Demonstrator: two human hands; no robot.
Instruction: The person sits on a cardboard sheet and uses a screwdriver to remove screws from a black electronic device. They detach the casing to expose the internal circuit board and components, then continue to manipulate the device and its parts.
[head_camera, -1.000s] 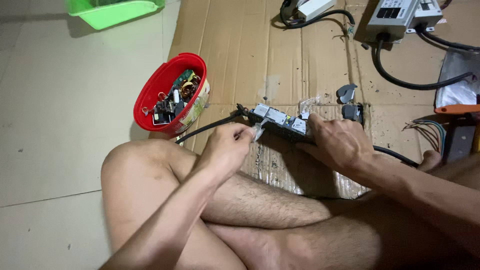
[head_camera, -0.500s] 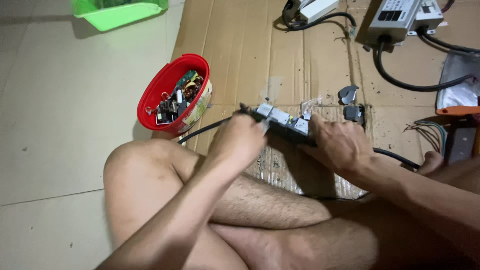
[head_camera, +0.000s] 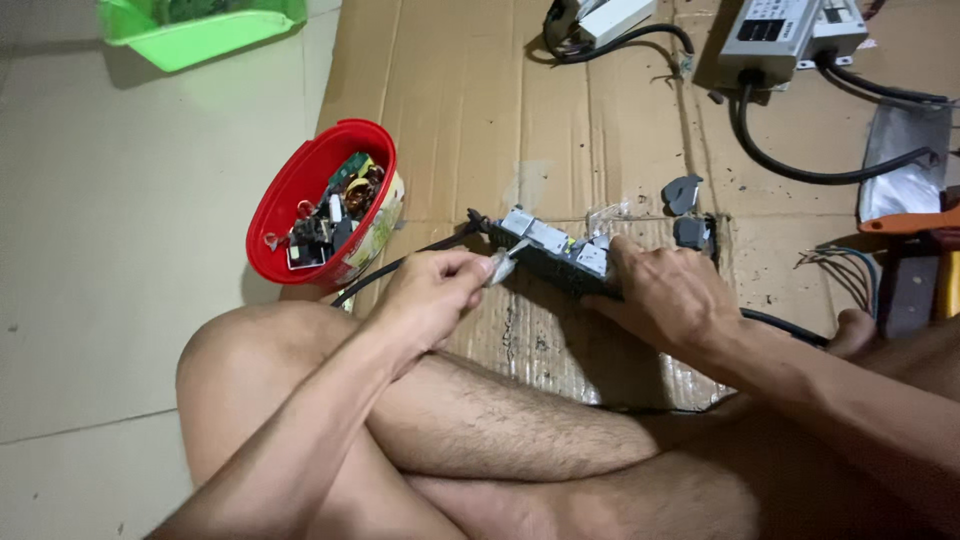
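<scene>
A person sits cross-legged on a sheet of cardboard (head_camera: 470, 110) laid over a pale tiled floor (head_camera: 110, 240), knees in the near part of the scene. The left hand (head_camera: 432, 298) has its fingers curled in, thumb and forefinger pinched on a small pale scrap (head_camera: 500, 266) right at the left end of a grey electronic block (head_camera: 555, 252). That block lies on the cardboard in the middle of the scene, between the two hands, with a black cable (head_camera: 400, 265) running out of its left end toward the near left. The right hand (head_camera: 668, 298) lies over the right end of the block, fingers bent and pressed down on it, pinning it to the cardboard.

Just left of the block stands a red bowl (head_camera: 290, 195) tipped on its side, full of small circuit parts. Far left, on the floor, sits a green tray (head_camera: 205, 35). Far right lies a grey metal box (head_camera: 768, 40) with thick black cords (head_camera: 790, 165) leading away. Two small dark caps (head_camera: 686, 210) lie just beyond the right hand. At the right edge, a bundle of coloured wires (head_camera: 845, 270) fans out
</scene>
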